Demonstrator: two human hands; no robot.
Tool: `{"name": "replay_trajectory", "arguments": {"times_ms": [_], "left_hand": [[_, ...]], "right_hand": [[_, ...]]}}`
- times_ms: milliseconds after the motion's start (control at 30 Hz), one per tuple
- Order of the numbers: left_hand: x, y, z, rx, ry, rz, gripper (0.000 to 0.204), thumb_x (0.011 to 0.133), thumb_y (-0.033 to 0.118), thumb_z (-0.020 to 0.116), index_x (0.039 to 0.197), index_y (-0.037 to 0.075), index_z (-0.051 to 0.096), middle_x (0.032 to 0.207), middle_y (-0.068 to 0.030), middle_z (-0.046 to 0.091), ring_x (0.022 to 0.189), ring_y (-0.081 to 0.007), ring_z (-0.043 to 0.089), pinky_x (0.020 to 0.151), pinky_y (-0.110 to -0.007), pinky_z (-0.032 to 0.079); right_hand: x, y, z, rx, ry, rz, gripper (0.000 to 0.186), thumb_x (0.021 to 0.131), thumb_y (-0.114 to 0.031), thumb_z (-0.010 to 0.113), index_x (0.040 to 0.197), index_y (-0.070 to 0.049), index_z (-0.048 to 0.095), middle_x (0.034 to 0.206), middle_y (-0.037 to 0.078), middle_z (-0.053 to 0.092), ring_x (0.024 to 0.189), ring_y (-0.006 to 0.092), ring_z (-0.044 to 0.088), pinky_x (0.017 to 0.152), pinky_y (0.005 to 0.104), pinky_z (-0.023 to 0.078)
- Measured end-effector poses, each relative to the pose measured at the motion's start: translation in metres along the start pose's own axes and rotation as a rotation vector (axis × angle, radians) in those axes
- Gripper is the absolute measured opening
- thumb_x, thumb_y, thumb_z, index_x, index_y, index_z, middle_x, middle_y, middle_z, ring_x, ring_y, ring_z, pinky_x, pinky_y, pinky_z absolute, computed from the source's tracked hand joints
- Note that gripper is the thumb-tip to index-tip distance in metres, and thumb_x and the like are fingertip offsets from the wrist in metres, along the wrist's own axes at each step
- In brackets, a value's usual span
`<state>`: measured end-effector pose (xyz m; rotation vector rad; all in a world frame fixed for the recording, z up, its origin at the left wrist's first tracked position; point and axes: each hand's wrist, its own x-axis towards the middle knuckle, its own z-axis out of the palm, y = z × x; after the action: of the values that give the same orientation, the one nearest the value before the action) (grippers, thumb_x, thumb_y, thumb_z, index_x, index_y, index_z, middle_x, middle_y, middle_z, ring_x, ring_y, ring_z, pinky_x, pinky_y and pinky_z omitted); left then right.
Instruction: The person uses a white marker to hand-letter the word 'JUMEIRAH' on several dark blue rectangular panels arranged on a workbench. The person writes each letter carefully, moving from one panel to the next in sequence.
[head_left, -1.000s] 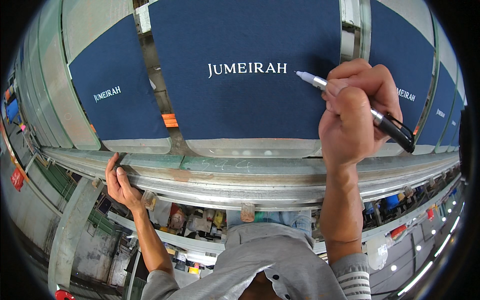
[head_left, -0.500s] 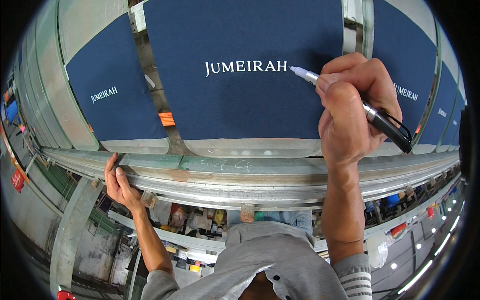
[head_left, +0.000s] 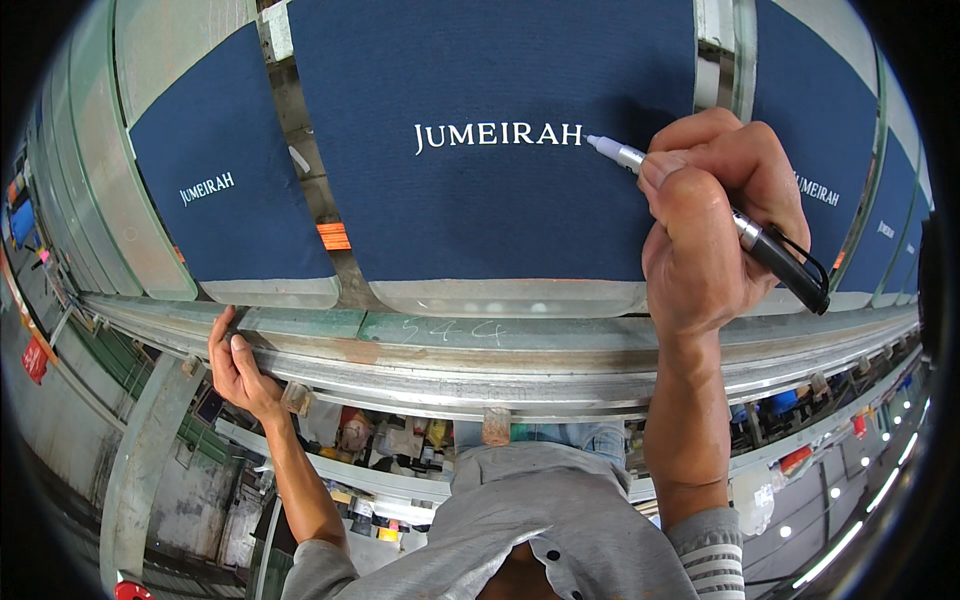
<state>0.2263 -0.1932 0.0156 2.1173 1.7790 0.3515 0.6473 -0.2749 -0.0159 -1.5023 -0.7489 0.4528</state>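
A marker pen (head_left: 778, 264) with a black barrel, silver grip and pale tip is held by my right hand (head_left: 715, 215), fingers pinched round it. Its tip meets the right end of the white lettering (head_left: 500, 134) on a navy cloth panel (head_left: 490, 220), or hovers just beside it; I cannot tell which. This panel lies flat on a pale board (head_left: 510, 297). My left hand (head_left: 240, 368) rests against the metal rail (head_left: 430, 358) below the left panel, fingers stretched, with nothing held.
Similar navy panels with white lettering lie on boards at left (head_left: 230, 235) and right (head_left: 815, 130). An orange tab (head_left: 334, 236) sits in the left gap. Beneath the rail, a shelf (head_left: 400, 484) carries bottles and assorted items. A grey upright post (head_left: 150, 470) stands at lower left.
The middle panel and my right hand with the marker appear very slightly farther right in the picture. The tip stays by the last letter; my left hand has kept its place.
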Motion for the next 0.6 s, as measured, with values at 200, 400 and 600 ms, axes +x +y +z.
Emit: {"name": "replay_trajectory", "arguments": {"times_ms": [200,400,600], "left_hand": [[0.0000,0.0012,0.0011,-0.006,0.006,-0.001,0.028,0.098,0.016,0.051,0.083,-0.006,0.058,0.120,-0.0172,0.067,0.114,-0.0280,0.059,0.101,-0.038,0.040],[-0.0003,0.0012,0.0005,-0.006,0.002,-0.013,0.027,0.098,0.015,0.050,0.086,-0.007,0.059,0.120,-0.0171,0.067,0.115,-0.0285,0.059,0.103,-0.039,0.039],[-0.0003,0.0024,0.0011,-0.012,0.003,-0.015,0.027,0.098,0.015,0.050,0.085,-0.006,0.059,0.120,-0.0170,0.067,0.116,-0.0287,0.059,0.104,-0.039,0.039]], "right_hand": [[-0.0004,-0.0007,-0.0002,-0.002,-0.010,0.002,0.005,0.070,0.003,0.056,0.066,0.005,0.054,0.063,0.017,0.057,0.050,0.0120,0.047,0.044,0.0229,0.034],[0.0002,-0.0032,0.0017,-0.033,0.001,0.020,0.005,0.069,0.004,0.056,0.064,0.006,0.054,0.061,0.015,0.055,0.051,0.0135,0.048,0.044,0.0242,0.033],[0.0001,-0.0034,0.0024,-0.030,0.012,0.020,0.005,0.067,0.005,0.055,0.063,0.005,0.053,0.059,0.012,0.052,0.051,0.0151,0.049,0.044,0.0259,0.032]]}}
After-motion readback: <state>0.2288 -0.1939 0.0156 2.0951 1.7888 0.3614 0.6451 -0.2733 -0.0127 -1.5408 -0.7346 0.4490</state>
